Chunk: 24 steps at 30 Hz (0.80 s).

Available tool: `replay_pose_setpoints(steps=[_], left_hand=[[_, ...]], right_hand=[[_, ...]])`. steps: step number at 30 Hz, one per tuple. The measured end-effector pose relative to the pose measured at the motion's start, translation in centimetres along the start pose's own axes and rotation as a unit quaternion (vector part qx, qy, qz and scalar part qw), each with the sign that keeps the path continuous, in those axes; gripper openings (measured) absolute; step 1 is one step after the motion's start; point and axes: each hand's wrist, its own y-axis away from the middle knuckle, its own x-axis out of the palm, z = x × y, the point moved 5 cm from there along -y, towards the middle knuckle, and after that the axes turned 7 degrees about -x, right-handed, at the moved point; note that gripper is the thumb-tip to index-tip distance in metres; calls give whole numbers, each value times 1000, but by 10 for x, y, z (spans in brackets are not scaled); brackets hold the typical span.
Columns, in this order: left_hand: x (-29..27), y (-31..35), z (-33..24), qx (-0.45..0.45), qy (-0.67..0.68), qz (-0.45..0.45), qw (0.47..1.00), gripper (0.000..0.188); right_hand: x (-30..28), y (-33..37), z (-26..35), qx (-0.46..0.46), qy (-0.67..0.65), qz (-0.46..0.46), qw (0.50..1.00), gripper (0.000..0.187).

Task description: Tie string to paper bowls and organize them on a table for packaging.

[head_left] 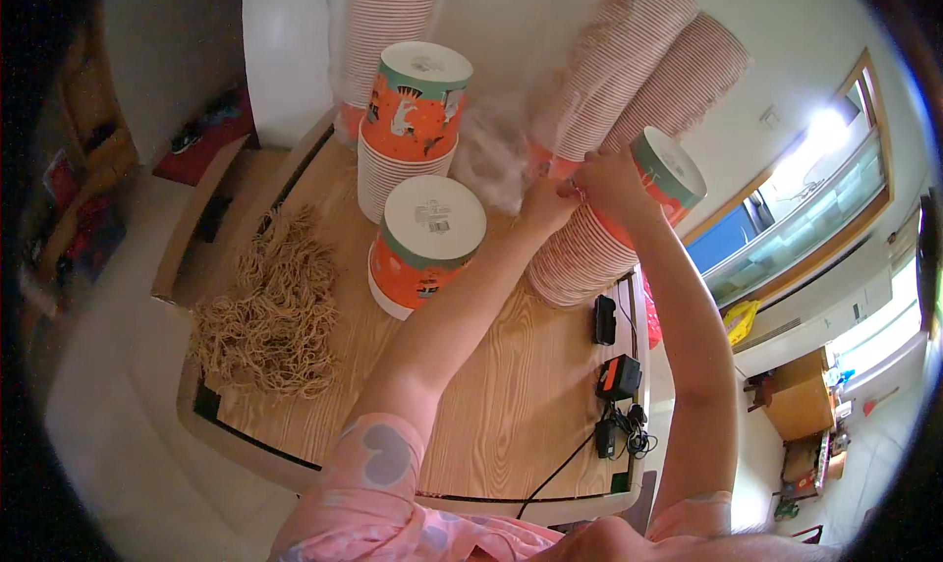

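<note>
Pink sleeve [368, 474] lies nearest; left hand [547, 205] and right hand [616, 185] meet at the stacked cups [582, 264] on the desk [501, 395], fingers curled, exact grip indiscernible; keep the cups supported; avoid crushing their rims.

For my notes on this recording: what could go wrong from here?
The left hand and right hand are close to the nested paper-bucket stack; a bump might topple it.

The left forearm overlaps the front upside-down paper bucket in this view, so it could nudge it; contact is unclear.

The black cable crosses the table's near edge beside the person's body and might snag.
</note>
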Motion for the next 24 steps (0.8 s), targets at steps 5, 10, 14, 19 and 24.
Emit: replay_pose_setpoints(steps=[5,10,14,19,24], left_hand=[[12,-5,12,50,196,-16,979,16],[9,-10,23,33,96,10,995,21],[7,3,-2,35,19,-25,999,19],[-3,8,-11,9,11,-20,1000,17],[1,2,-4,-25,-25,-12,999,16]], right_hand=[[13,-6,6,-9,13,-19,1000,13],[8,-12,10,-14,-12,35,999,14],[14,-4,3,-8,9,19,1000,15],[3,-2,8,-53,23,-27,998,15],[12,-4,6,-24,37,3,999,14]])
